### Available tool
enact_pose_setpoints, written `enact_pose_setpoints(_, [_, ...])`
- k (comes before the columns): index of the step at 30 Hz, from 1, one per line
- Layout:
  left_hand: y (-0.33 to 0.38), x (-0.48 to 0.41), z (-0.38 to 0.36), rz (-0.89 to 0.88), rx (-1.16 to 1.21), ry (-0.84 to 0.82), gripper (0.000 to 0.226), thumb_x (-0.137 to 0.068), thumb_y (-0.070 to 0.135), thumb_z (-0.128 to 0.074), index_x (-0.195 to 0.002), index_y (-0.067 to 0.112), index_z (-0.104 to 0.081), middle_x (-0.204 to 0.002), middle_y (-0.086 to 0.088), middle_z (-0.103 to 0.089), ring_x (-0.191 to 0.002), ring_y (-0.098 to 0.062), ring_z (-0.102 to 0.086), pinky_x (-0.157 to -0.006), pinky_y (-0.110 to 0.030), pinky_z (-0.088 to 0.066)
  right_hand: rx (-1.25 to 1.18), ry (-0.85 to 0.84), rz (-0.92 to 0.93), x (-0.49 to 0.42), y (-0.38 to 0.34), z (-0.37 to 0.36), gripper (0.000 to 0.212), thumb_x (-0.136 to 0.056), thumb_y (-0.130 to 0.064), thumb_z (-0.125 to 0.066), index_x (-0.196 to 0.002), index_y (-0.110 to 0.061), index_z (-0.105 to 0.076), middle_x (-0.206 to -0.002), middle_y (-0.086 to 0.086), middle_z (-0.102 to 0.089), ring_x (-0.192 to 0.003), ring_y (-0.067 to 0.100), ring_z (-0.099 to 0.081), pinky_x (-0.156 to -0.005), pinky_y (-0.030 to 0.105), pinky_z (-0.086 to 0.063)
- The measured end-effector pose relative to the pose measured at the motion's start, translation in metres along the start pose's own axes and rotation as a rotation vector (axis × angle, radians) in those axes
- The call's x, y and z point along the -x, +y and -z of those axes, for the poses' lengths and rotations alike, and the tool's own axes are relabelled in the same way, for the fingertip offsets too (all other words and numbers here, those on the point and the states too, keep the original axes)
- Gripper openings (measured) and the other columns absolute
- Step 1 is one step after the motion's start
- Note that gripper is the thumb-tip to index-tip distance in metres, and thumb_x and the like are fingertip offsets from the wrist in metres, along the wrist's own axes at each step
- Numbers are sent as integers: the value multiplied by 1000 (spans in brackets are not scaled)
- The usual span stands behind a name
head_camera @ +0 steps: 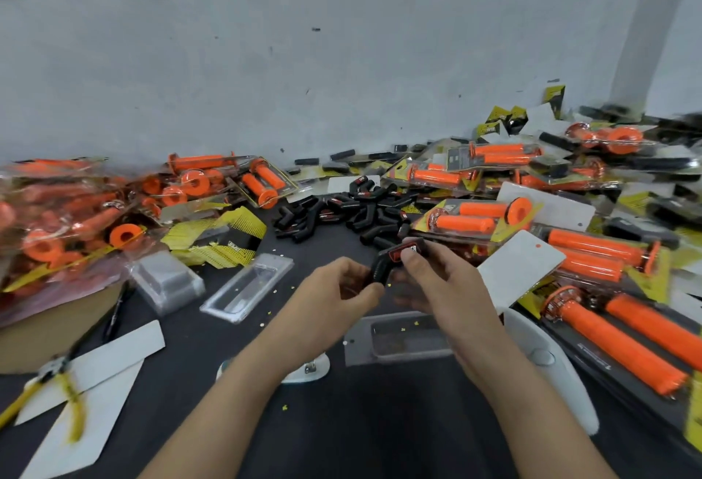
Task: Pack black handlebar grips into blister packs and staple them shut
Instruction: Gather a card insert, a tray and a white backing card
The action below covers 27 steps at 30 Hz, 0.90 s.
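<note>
You are gripping the bent black grip (393, 260) between your left hand (338, 288) and right hand (437, 277) above the open blister tray (399, 338) on the table (361, 421), so a loosened pinch could drop it beside the cavity rather than in.

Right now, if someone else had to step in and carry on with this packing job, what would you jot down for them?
Left hand and right hand: together holding one bent black grip above the table, fingers of the right hand pinching its red-labelled end.
Loose black grips: piled at the back of the dark table.
Empty blister pack: lying just under the hands; two more clear trays to the left.
White backing cards: front left, one more at right.
Orange packed grips: heaped on both sides.
Done: no black grip visibly packed.
Left: seat the held grip, close and staple; a white object that may be the stapler sits partly hidden under the left forearm.
</note>
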State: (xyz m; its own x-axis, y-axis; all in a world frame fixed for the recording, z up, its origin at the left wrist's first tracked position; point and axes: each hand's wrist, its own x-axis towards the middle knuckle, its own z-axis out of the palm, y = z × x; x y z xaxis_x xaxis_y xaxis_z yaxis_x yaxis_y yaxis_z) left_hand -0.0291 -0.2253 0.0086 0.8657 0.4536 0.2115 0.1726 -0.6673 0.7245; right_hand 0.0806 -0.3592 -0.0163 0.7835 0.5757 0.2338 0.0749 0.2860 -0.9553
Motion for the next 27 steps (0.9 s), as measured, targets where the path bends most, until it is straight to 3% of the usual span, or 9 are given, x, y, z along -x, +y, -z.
enact_pose_setpoints(3, [-3, 0, 2, -31, 10, 65, 10, -92, 44, -60, -98, 36, -62, -88, 18, -68, -84, 7, -61, -73, -12, -48, 89, 18, 60, -1, -3, 4, 18, -97, -31, -62, -114, -31, -68, -97, -14, -74, -92, 9, -71, -69, 22, -58])
enact_pose_setpoints(6, [4, -1, 5, -103, 201, 135, 13, -93, 52, -55, -101, 44, -61, -93, 24, -66, -88, 0, -63, -79, -21, -53, 489, 57, 244, 0, -4, 6, 29, -95, -38, -63, -124, -37, -65, -103, -18, -69, -96, 1, -64, -77, 14, -48])
enact_pose_setpoints(10, [18, -3, -3, -163, 289, 81, 17, -89, 50, -59, -105, 44, -61, -93, 18, -69, -89, -6, -68, -81, -38, -58, 934, 49, 535, 5, -2, -3, 44, -94, -24, -66, -137, -31, -60, -97, -8, -52, -91, 11, -49, -70, 24, -43])
enact_pose_setpoints(13, [22, -5, -8, -169, 338, 77, 8, -94, 39, -63, -102, 40, -62, -90, 13, -72, -84, -6, -70, -80, -36, -60, 1034, 122, 647, 6, -2, 1, 42, -92, -19, -69, -134, -21, -63, -99, 1, -57, -93, 19, -51, -73, 32, -45])
enact_pose_setpoints(16, [25, -5, -11, -198, 333, 101, 6, -97, 38, -60, -99, 37, -65, -85, 12, -73, -79, -5, -70, -73, -25, -58, 921, 104, 542, 6, -4, 6, 35, -95, -27, -65, -130, -24, -64, -105, -6, -58, -100, 13, -53, -77, 25, -46])
enact_pose_setpoints(18, [26, -6, -12, -196, 318, 129, 8, -96, 41, -58, -98, 37, -65, -86, 15, -72, -81, -4, -68, -74, -29, -57, 740, 54, 424, 7, -6, 6, 30, -98, -36, -59, -127, -32, -65, -103, -15, -57, -97, 5, -56, -75, 17, -46])
enact_pose_setpoints(21, [26, -6, -14, -206, 299, 117, 7, -96, 40, -58, -100, 40, -63, -90, 20, -69, -86, -2, -66, -79, -32, -57, 531, 23, 332, 8, -12, 7, 23, -99, -40, -56, -119, -38, -68, -104, -16, -61, -99, 0, -60, -76, 11, -46])
enact_pose_setpoints(25, [28, -8, -16, -247, 296, 92, 9, -98, 34, -58, -105, 38, -63, -94, 25, -67, -84, 4, -62, -74, -17, -53, 196, 4, 200, 9, -17, 10, 21, -101, -28, -57, -117, -24, -70, -105, -5, -74, -99, 10, -70, -81, 22, -57])
enact_pose_setpoints(27, [25, -9, -18, -160, 365, 66, 9, -97, 31, -60, -105, 35, -63, -95, 18, -69, -84, 1, -65, -75, -20, -55, -50, 21, 58, 9, -19, 11, 21, -101, -23, -56, -117, -15, -68, -105, 3, -76, -98, 18, -73, -81, 29, -60])
